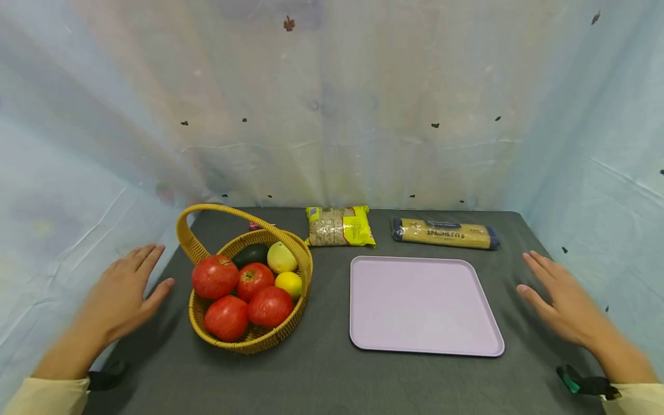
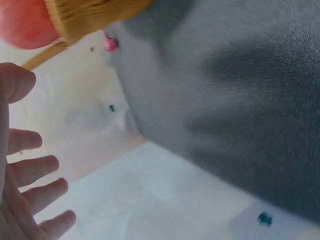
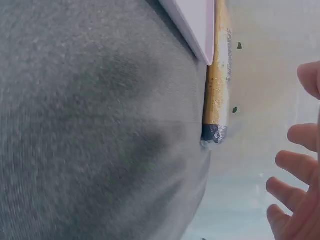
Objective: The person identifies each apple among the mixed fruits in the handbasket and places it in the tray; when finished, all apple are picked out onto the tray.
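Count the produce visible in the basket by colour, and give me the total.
Red fruits: 4
Bright yellow fruit: 1
Pale yellow-green fruit: 1
Dark green piece: 1
Total: 7

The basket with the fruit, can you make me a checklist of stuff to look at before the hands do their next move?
1. Left hand holding nothing: ok.
2. Right hand holding nothing: ok.
3. Basket standing upright on the table: ok.
4. A hand on the basket: not ok, neither touches it.
5. Tray lying flat on the table: ok.
6. Leftmost red fruit sitting steady: cannot tell.
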The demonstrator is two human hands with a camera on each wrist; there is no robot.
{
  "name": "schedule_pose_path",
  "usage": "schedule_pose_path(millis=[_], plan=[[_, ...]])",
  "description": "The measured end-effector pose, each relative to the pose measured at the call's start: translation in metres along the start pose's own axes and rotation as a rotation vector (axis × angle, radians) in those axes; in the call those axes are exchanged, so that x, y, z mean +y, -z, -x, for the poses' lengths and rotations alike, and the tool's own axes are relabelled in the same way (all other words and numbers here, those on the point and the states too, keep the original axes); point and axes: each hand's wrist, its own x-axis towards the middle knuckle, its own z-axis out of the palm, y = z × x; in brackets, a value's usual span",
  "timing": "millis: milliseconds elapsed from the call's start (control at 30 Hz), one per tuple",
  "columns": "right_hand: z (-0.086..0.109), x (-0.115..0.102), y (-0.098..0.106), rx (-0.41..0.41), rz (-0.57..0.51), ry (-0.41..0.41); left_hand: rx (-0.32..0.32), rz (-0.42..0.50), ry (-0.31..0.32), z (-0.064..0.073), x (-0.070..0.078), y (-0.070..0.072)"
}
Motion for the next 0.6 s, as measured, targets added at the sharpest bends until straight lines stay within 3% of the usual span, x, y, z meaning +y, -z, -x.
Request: schedule_pose_path(millis=[300, 400, 600], plan=[[0.006, -0.005, 0.016, -0.059, -0.011, -0.035, 0.084, 0.166, 0.051, 0.015, 0.022, 0.043], [0.006, -0.006, 0.018, -0.067, -0.008, -0.032, 0.127, 0.238, 0.058, 0.018, 0.034, 0.050], [0.005, -0.010, 0.013, -0.051, -0.009, -0.004, 0.200, 0.382, 0.009, 0.014, 0.055, 0.055]])
